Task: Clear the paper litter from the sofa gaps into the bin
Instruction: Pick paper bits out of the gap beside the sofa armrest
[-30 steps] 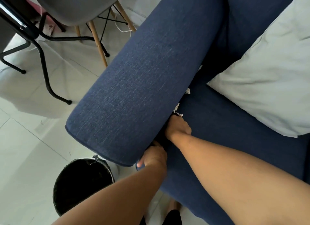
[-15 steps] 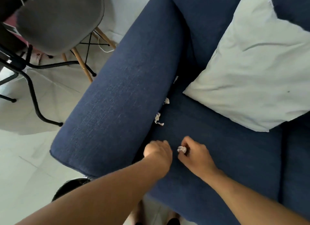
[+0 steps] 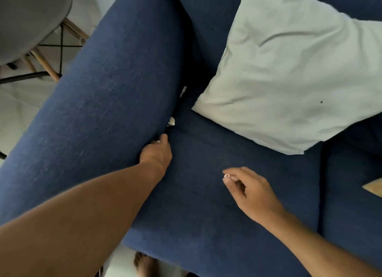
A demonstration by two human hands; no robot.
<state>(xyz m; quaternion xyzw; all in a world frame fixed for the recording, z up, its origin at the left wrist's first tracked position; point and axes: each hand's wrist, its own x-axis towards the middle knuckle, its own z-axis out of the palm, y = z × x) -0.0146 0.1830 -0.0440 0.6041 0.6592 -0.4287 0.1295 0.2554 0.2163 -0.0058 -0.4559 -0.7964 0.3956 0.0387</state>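
A blue sofa fills the view, with its armrest (image 3: 99,115) on the left and its seat cushion (image 3: 217,214) in the middle. White paper scraps poke out of the gap between them: one crumpled scrap (image 3: 171,121) and a thinner scrap (image 3: 183,91) farther back. My left hand (image 3: 157,152) lies at the gap just below the crumpled scrap, its fingertips pushed in against a bit of white paper; the grip is hidden. My right hand (image 3: 248,192) hovers over the seat, pinching a small paper scrap (image 3: 226,176) between thumb and fingers. The bin is out of view.
A pale cushion (image 3: 289,74) leans in the sofa's back corner on the right. A grey chair (image 3: 26,22) with wooden legs stands on the tiled floor to the left of the armrest. A wooden corner (image 3: 374,187) shows at the right edge. A bare foot (image 3: 144,264) is below the seat front.
My right hand drew a scrap out of the gap and moved right over the seat. My left hand slid up along the gap toward the crumpled scrap. The bin dropped out of view.
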